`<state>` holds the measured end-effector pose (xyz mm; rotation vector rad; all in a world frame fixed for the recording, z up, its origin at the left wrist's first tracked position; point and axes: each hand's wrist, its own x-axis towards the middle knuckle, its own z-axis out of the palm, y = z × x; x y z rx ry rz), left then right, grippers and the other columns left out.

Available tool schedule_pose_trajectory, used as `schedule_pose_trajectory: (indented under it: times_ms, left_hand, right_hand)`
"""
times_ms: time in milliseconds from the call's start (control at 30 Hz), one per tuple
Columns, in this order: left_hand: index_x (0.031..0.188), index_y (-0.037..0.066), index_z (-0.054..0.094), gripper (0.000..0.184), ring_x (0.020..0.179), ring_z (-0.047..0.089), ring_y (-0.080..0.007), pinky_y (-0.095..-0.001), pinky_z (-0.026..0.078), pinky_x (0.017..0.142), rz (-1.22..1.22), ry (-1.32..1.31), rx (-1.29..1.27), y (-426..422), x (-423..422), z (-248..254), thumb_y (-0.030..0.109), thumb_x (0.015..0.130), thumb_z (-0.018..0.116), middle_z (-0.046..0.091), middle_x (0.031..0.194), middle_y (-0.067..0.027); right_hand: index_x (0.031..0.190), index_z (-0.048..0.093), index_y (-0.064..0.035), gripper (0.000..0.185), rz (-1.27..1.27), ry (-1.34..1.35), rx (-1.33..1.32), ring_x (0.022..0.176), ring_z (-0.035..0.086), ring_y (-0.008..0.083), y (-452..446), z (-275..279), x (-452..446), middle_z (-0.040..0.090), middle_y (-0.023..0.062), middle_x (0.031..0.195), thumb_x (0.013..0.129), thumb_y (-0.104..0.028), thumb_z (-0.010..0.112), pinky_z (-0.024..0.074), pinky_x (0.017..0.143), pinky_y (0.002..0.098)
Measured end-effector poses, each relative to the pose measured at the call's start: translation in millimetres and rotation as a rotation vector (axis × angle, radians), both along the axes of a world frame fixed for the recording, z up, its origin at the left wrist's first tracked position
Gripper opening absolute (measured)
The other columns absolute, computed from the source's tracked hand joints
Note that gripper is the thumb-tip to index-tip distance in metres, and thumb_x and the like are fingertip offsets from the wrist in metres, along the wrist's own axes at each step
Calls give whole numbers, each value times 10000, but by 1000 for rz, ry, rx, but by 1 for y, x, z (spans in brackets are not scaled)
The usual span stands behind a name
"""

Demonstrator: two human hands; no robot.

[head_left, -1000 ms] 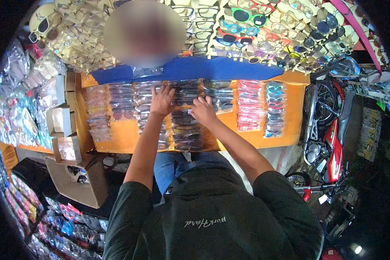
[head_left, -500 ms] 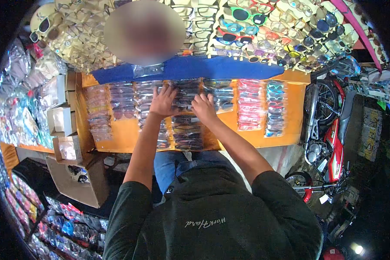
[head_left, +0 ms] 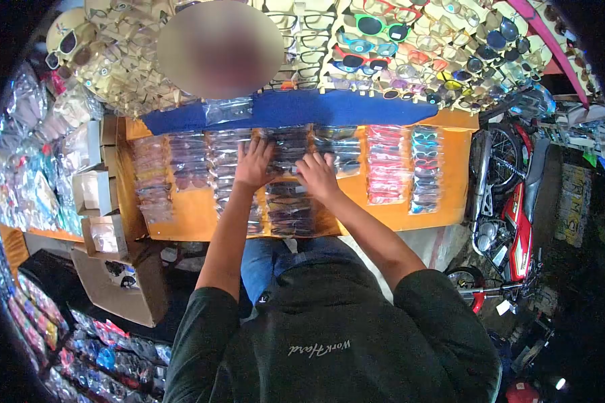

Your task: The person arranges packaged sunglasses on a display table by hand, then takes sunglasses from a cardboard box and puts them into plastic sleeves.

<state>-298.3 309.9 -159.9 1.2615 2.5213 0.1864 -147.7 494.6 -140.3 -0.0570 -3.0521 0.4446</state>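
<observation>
Rows of eyeglasses in clear plastic sleeves lie on the orange table in front of me. My left hand rests with spread fingers between a row of clear-sleeved glasses and the column of dark-framed glasses. On the other side of that dark column, my right hand touches its edge with bent fingers, slightly apart. A further row of sleeved glasses lies just right of it. Between my wrists, the lower part of the dark column reaches the table's near edge. Neither hand lifts a packet.
Pink-framed glasses and multicoloured ones lie to the right on the orange table. A blue cloth runs below the display of glasses. Open boxes stand left; a red motorcycle stands right.
My right hand has shifted slightly down, its fingers a little more bent. My left hand stays almost in place. The camera view has shifted slightly.
</observation>
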Motion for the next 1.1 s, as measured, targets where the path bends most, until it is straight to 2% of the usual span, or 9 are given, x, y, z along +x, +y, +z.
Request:
schedule_pose_trajectory:
  times_ms: [100,167,200,433,600,767,833,1033,1100]
  left_hand:
    - [1577,139,395,1033,1507,347,-345,-657,221,1216,11,-12,1,1,1,6,527,742,865,433,1565,-142]
    - [1580,137,390,1029,1508,346,-343,-654,220,1217,9,7,24,-1,2,-3,527,751,860,431,1566,-145]
    - [1582,135,384,1025,1510,344,-342,-652,219,1218,7,26,44,-1,2,-3,528,761,855,430,1567,-148]
    - [1584,133,385,981,1502,357,-330,-655,221,1213,13,61,4,-11,6,-2,544,798,803,448,1572,-137]
    - [1596,143,367,914,1501,350,-357,-689,235,1178,41,93,122,-40,10,-7,508,844,737,409,1604,-166]
    - [1601,142,357,946,1521,315,-356,-680,248,1177,15,53,12,-38,19,1,515,818,737,364,1634,-165]
    - [1601,146,354,975,1546,274,-341,-668,252,1185,26,180,-34,-32,25,-13,477,783,769,318,1661,-156]
    - [1592,146,364,834,1560,256,-322,-669,249,1198,117,91,-6,-31,36,-4,341,844,679,237,1707,-120]
    - [1591,148,364,817,1559,256,-325,-670,250,1198,125,87,-4,-33,38,-1,337,855,663,233,1708,-117]
  right_hand:
    - [1006,716,-87,313,73,43,-26,1151,526,272,-2,5,14,587,88,1160,818,-316,814,340,1005,510]
    - [1033,719,-78,353,159,-172,-84,1179,521,270,-4,6,20,595,88,1207,802,-322,829,339,1020,505]
    - [1010,715,-80,369,166,-77,-78,1110,542,270,-4,1,23,610,60,1165,745,-290,861,351,974,498]
    - [933,749,-80,244,157,-71,-28,1164,534,267,-11,-21,22,640,67,1101,769,-247,818,367,1000,503]
    - [916,730,-77,149,55,46,74,1054,543,266,-10,-22,15,605,62,974,787,-149,715,377,943,487]
    - [1000,698,-76,286,44,-41,72,1133,537,283,-11,-26,21,599,84,1092,772,-205,811,357,969,505]
    - [1003,695,-77,290,33,-26,77,1131,538,280,-12,-19,22,599,84,1089,773,-210,811,356,970,503]
    - [974,708,-99,229,77,99,-72,1073,546,271,-19,5,45,588,65,1040,800,-229,780,373,961,492]
    - [979,706,-102,229,231,-57,-117,1090,537,267,-20,3,54,588,58,1029,798,-226,770,367,977,492]
